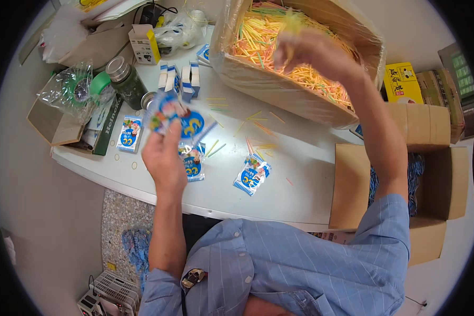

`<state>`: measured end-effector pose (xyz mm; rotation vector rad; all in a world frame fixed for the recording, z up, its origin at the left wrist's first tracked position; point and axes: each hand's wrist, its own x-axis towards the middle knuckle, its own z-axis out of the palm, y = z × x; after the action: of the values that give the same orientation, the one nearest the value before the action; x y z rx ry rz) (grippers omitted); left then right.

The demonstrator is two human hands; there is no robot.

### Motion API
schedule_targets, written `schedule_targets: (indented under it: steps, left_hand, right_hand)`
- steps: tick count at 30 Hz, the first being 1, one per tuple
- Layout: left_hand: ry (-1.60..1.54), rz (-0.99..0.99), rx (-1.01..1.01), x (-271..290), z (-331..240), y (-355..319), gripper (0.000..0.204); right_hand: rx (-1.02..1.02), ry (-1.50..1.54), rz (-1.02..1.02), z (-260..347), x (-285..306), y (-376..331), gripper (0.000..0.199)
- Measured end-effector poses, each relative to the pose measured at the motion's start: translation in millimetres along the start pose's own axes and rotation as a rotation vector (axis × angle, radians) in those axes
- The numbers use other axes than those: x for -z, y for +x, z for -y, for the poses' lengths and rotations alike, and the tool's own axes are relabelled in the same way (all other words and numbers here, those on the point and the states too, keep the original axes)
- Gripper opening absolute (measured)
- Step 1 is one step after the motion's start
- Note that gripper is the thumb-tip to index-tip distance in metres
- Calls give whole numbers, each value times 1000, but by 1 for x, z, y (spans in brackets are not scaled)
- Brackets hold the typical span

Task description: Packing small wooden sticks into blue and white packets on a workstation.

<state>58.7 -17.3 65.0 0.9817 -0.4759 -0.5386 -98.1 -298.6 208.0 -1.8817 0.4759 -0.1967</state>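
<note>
My left hand (165,163) is raised over the table's left half. It is closed on a blue and white plastic packet (192,122), smeared by motion. Above a big plastic-lined cardboard box (279,87) at the far side, my right hand (313,50) is closed on a bunch of thin yellow sticks (294,22), also blurred. The box holds a heap of thin straw-like sticks (253,39) in yellow, orange, pink and green. Below my left hand lies another packet (194,163), and a similar packet (252,175) is near the table's front edge.
Loose sticks (258,126) lie scattered on the white table (295,189). A packet stack (129,132), a dark green flask (126,81) and small blue-white boxes (179,80) stand on the left. At right is an open carton (350,181) with blue-black strands inside.
</note>
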Motion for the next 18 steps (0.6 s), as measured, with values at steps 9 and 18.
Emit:
schedule_targets:
  steps: [9, 18]
  left_hand:
    - [-13, 459, 315, -41, 16, 7, 18]
    - [54, -23, 95, 10, 27, 10, 16]
  right_hand:
    - [-380, 695, 687, -80, -154, -18, 30]
    - [71, 125, 156, -147, -165, 8, 23]
